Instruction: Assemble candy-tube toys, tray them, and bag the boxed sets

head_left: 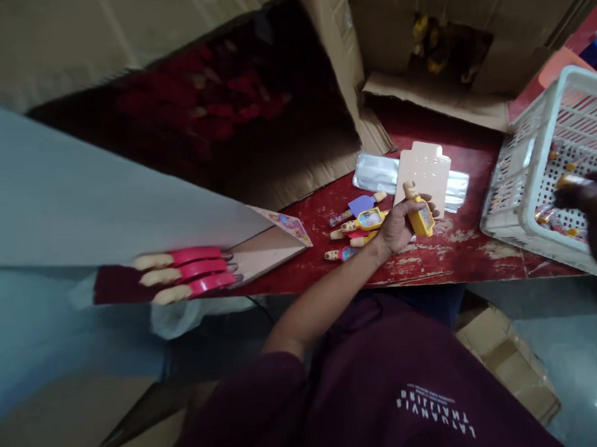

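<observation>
My left hand (397, 226) is closed around a yellow toy (422, 220) with a window-like face and a cream-coloured end; it may be a toy watch. Below and left of that hand, several similar toys lie in a loose pile, among them a yellow one (369, 218) and a purple piece (361, 205). Over the white plastic basket (526, 191) at the right, my right hand (590, 198) is dark and partly blurred. Its fingertips pinch a small orange-and-clear wrapped item (569, 180). More small wrapped items (545, 214) lie inside the basket.
Flattened cream card (426, 170) and silvery clear bags (376, 173) lie on the red table (469, 241). A large carton (320, 162) holds red pieces; another carton (436, 96) has a cut opening. Three pink-and-cream toys (201, 272) are beside a pale panel (102, 200).
</observation>
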A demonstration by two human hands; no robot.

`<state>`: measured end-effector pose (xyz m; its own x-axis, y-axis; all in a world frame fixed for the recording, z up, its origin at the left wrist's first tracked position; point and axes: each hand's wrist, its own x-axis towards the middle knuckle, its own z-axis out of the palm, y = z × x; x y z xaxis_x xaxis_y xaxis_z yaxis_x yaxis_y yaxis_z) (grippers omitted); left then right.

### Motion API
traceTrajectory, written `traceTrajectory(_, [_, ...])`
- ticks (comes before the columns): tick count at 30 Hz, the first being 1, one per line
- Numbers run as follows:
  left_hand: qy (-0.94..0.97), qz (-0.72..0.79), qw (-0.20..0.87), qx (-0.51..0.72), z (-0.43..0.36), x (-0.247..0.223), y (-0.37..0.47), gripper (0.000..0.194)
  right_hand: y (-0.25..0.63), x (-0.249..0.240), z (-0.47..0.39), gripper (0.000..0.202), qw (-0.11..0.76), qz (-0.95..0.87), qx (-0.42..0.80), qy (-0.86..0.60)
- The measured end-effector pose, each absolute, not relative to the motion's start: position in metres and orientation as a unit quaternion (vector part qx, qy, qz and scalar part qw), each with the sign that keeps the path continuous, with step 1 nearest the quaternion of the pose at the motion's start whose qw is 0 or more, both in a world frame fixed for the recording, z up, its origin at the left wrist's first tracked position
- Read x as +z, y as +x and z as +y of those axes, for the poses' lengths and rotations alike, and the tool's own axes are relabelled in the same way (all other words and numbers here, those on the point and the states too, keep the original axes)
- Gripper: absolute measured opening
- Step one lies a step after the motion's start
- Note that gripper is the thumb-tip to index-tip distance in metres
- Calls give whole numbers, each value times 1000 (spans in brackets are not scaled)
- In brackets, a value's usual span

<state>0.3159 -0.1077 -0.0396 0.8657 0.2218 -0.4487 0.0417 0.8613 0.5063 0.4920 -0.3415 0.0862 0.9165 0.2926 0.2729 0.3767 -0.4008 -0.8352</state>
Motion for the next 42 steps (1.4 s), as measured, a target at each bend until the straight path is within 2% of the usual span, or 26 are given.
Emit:
traceTrajectory(1, [203, 277, 937, 64, -111, -34, 304, 31, 456, 83, -338, 35, 546, -208, 24, -812])
traceTrajectory(3, [134, 317, 933, 102, -119, -23, 282, 23, 391, 66, -329, 37, 559, -206, 140, -791])
traceTrajectory(5, [95, 326, 931, 135, -125, -12, 265, 19, 340, 41, -321, 36, 543, -230, 175, -788])
traceTrajectory(10, [78, 278, 939, 188, -136, 16, 232, 17, 268, 1, -301, 25, 530, -337, 56, -776])
traceTrajectory(14, [79, 269, 936, 214, -146, 30, 220, 15, 249, -1, -297, 28, 520, -369, -35, -769])
traceTrajectory(19, [69, 281, 929, 233, -154, 33, 215, 13, 248, 2, -299, 37, 436, -448, -144, -767])
traceTrajectory(22, [70, 286, 928, 227, -156, 32, 214, 14, 249, 2, -301, 38, 405, -467, -172, -767])
traceTrajectory(26, [99, 261, 938, 204, -156, 32, 213, 15, 250, 1, -304, 33, 407, -477, -162, -762])
traceTrajectory(28, [119, 250, 941, 197, -155, 32, 214, 16, 247, 0, -304, 27, 439, -446, -124, -770])
traceTrajectory(30, [137, 251, 937, 201, -155, 32, 214, 17, 242, 1, -302, 23, 508, -358, -47, -782])
traceTrajectory(34, [174, 251, 930, 207, -153, 32, 215, 16, 231, 12, -292, 36, 659, -64, 272, -698])
traceTrajectory(36, [196, 236, 933, 189, -151, 33, 215, 15, 231, 18, -289, 46, 660, 12, 393, -641])
traceTrajectory(37, [206, 231, 934, 178, -149, 33, 216, 15, 232, 20, -289, 49, 646, 10, 411, -643])
traceTrajectory(39, [221, 232, 931, 172, -146, 33, 217, 14, 237, 19, -289, 50, 605, -58, 354, -711])
traceTrajectory(42, [219, 253, 921, 198, -144, 32, 220, 13, 242, 12, -292, 47, 532, -189, 126, -816])
